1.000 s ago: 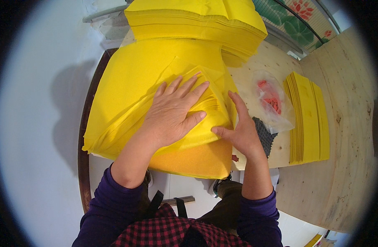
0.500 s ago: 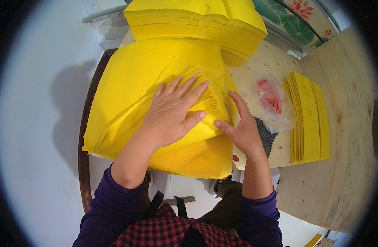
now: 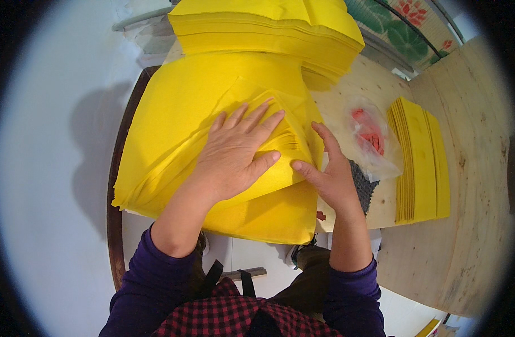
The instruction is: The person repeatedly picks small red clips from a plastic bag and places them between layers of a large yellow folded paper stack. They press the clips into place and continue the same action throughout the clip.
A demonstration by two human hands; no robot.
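Well, plain yellow sheets (image 3: 179,123) lie under the spread left hand (image 3: 232,149).

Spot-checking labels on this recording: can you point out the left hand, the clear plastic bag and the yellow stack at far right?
Left hand (image 3: 229,150): head view, back of the hand.
Clear plastic bag (image 3: 388,163): head view, lower part.
Yellow stack (image 3: 422,168): head view, upper face.

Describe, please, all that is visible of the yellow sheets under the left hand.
The yellow sheets are bright and matte and look like thin felt. Many layers lie in a pile, partly folded at a slant, with fanned edges showing. The left hand rests spread on top; the right hand is at their right edge, contact unclear.
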